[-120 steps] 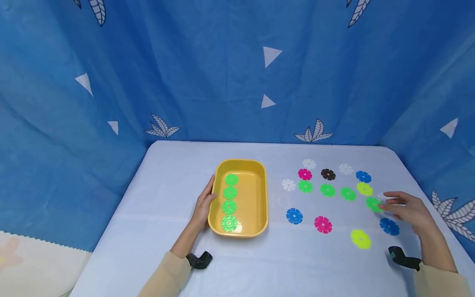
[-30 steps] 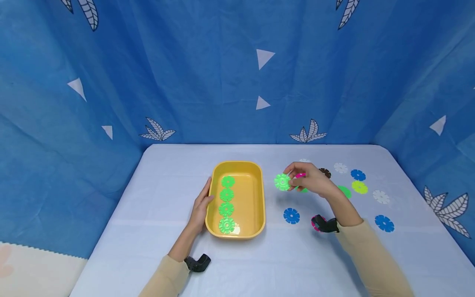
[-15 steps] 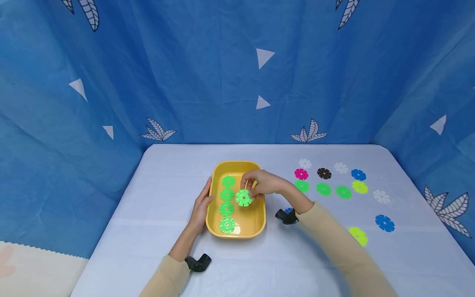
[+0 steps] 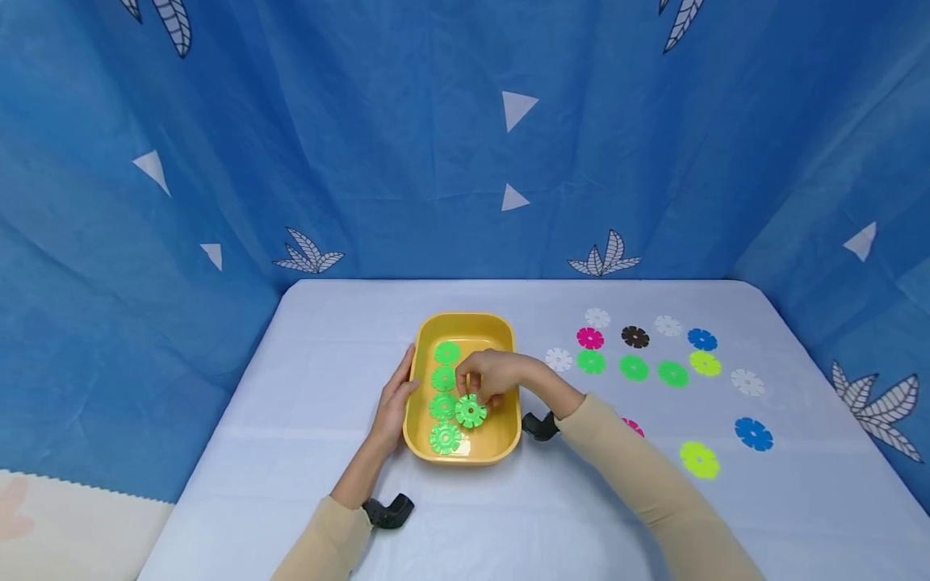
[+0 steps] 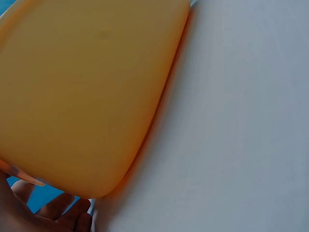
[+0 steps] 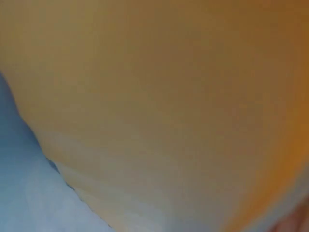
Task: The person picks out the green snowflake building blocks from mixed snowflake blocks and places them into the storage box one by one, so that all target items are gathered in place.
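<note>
The left hand [image 4: 390,411] holds the left side of a yellow tray [image 4: 503,436], thumb over the rim and the other fingers along the outer wall. In the left wrist view, that hand's curled fingers [image 5: 58,208] show by the tray's corner. Inside the tray, the right hand [image 4: 496,374] pinches a green notched plastic disc [image 4: 462,411] low over the floor. Several like green discs [image 4: 443,378] form a column along the tray's left side; the held one overlaps the edge of one of them. The tray's blurred wall [image 6: 145,96] fills most of the right wrist view.
Right of the tray, three green discs [image 4: 634,368] lie in a row on the white table [image 4: 254,476]. Around them are white, blue [image 4: 753,434], yellow [image 4: 700,460], pink [image 4: 590,338] and dark brown [image 4: 635,337] discs. The right forearm partly covers another pink disc [image 4: 635,426]. A blue curtain [image 4: 407,145] hangs behind.
The right hand has picked up a green disc from the table's right, carried it left into the tray, and lowered it toward the column. The left hand stays on the tray.
</note>
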A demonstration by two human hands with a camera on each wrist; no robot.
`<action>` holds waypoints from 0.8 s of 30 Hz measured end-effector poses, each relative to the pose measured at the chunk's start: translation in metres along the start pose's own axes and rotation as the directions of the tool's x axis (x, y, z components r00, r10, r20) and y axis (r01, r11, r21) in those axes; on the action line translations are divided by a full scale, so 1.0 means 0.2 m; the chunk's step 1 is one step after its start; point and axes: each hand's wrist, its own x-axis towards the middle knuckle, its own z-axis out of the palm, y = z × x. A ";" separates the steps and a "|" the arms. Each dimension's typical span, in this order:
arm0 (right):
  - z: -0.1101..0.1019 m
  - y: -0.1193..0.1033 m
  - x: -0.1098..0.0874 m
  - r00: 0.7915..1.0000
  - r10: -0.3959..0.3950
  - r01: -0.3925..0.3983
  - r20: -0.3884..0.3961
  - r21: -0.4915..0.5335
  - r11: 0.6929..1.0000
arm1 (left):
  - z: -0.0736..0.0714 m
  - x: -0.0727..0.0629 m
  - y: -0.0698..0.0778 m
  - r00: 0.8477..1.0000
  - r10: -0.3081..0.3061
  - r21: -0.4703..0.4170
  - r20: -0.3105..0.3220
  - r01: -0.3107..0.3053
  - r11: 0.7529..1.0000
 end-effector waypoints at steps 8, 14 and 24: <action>0.04 -0.01 0.01 0.998 0.044 -0.040 0.039 -0.092 0.995 | 0.00 0.01 0.00 1.000 0.005 0.003 -0.004 -0.005 1.000; 0.06 0.00 0.02 0.998 0.047 -0.041 0.050 -0.116 0.992 | 0.00 0.01 0.01 1.000 0.016 0.003 0.001 -0.016 1.000; 0.10 0.00 0.02 0.996 0.048 -0.042 0.074 -0.087 0.995 | -0.01 0.00 0.00 1.000 0.020 0.007 -0.004 -0.020 1.000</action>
